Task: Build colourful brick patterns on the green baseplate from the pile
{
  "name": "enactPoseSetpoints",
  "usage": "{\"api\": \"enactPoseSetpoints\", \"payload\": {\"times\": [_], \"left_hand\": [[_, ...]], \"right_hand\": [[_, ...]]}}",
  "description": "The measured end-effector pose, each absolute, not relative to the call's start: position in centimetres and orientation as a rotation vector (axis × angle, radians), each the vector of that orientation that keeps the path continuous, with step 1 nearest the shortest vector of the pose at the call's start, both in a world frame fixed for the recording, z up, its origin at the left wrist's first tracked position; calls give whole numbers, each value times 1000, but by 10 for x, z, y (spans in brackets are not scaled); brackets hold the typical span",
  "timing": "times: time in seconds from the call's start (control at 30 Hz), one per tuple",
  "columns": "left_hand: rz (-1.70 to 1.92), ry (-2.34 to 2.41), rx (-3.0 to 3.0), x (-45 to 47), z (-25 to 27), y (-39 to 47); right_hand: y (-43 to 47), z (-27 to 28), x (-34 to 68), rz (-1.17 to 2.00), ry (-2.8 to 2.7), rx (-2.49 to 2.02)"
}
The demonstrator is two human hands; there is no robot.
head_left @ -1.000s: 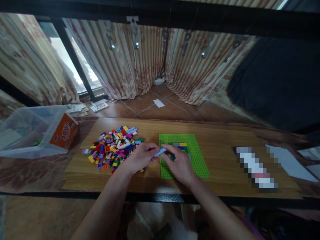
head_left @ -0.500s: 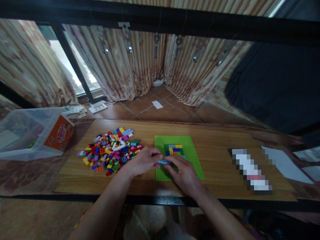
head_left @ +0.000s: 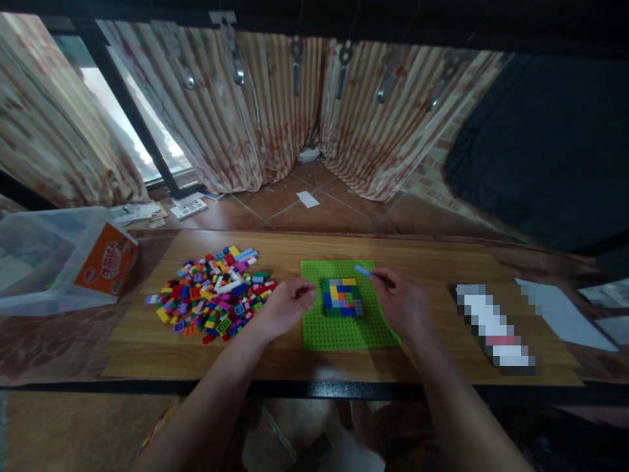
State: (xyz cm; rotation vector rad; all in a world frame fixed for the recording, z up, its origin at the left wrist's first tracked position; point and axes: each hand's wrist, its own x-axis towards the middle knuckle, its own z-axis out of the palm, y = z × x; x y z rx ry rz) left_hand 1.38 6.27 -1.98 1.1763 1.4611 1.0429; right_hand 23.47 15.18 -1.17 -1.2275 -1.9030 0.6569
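Note:
My right hand [head_left: 400,298] pinches a light blue brick [head_left: 363,270] between thumb and fingers, over the right side of the green baseplate [head_left: 314,337]. On that plate sits a square block of colourful bricks [head_left: 340,297], with blue, yellow, grey, green, white and orange pieces. At the plate's left edge hovers my left hand [head_left: 287,307], its fingers loosely bent and the thumb apart from them. I see nothing in it. Left of it lies a heap of mixed toy bricks [head_left: 211,298], close to its wrist.
The wooden board [head_left: 275,364] carries the heap and the baseplate. A clear plastic bin [head_left: 49,262] with an orange label stands at the left. A blurred-out item [head_left: 494,324] and a white sheet [head_left: 565,314] lie at the right. Curtains [head_left: 275,118] hang behind.
My hands have moved apart. The right hand has carried the light blue brick up and right, away from the left hand, uncovering the block. The view has shifted slightly.

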Motion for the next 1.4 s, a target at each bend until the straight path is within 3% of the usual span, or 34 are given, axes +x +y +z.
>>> {"api": "enactPoseSetpoints", "payload": {"times": [0.9, 1.4], "left_hand": [[794, 1664, 1486, 24, -24, 63], [954, 1896, 1811, 37, -32, 89]], "right_hand": [[164, -31, 223, 572, -2136, -1327], [180, -33, 217, 673, -2384, -1201]]}}
